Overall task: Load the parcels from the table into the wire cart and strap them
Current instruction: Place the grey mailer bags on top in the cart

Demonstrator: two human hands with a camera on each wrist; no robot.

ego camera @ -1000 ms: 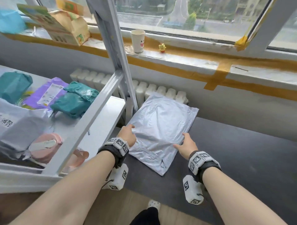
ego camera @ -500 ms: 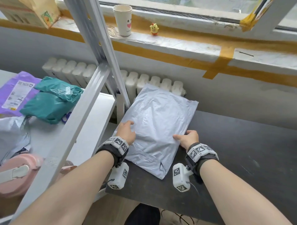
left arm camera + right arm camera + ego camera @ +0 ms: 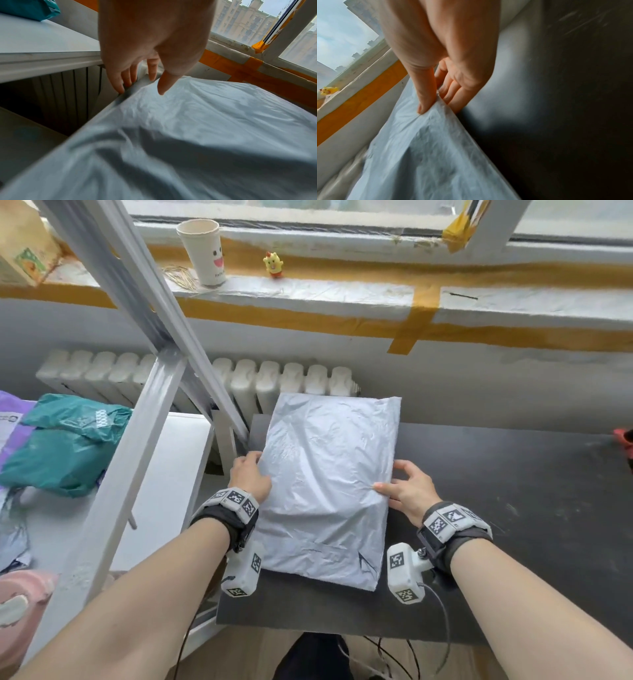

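Grey parcel (image 3: 329,491) on dark table (image 3: 513,508), long axis toward window — right hand (image 3: 407,491) pinching its edge, left hand (image 3: 248,479) seemingly gripping opposite edge.

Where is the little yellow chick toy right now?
In the head view, the yellow chick toy stands on the windowsill at the top, just right of the paper cup with the smiley face.
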